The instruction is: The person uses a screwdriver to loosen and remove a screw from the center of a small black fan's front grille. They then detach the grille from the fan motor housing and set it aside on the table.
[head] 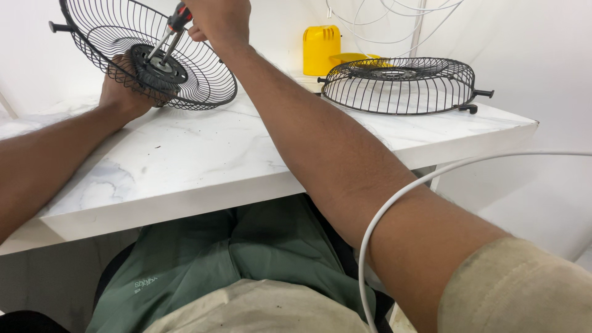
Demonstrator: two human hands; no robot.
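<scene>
Fingers of your left hand (126, 89) curl shut around the lower rim of the black wire fan guard (148, 52), propping it tilted on the marble-patterned table (203, 154). Above that grip, your right hand (219, 21) is closed on the red-and-black handle of a screwdriver (169, 34), its shaft slanting down from the fist to the round hub at the guard's centre, where the tip touches. Well off to the right of both hands, a second fan guard (401, 86) lies dome-up on the table, with a yellow plastic part (322, 49) just behind it. A white cable (394, 203) loops across your right forearm.
</scene>
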